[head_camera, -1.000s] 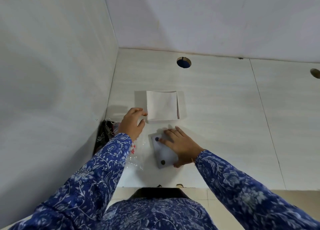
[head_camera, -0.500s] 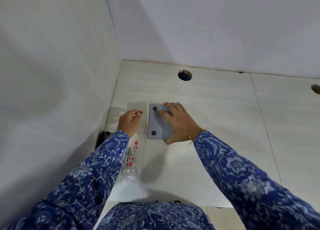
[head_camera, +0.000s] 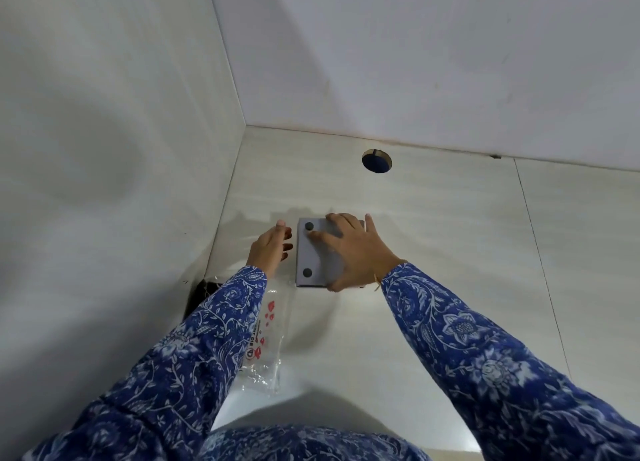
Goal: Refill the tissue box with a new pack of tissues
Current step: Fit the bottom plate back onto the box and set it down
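The flat grey square tissue-box panel with two dark round feet [head_camera: 313, 252] has been carried forward from the counter's near edge and set over the spot where the white tissue stack lay a second ago (the stack is no longer seen). It is covered by the right hand [head_camera: 349, 252], fingers spread flat. The left hand [head_camera: 268, 251] is held loosely open just beside its left edge. A crumpled clear plastic wrapper with red print [head_camera: 265, 339] lies nearer, by the left wall. Bare pale tiled counter [head_camera: 450, 252] is left to the right.

Round hole [head_camera: 376, 160] in tiled counter [head_camera: 450, 238]
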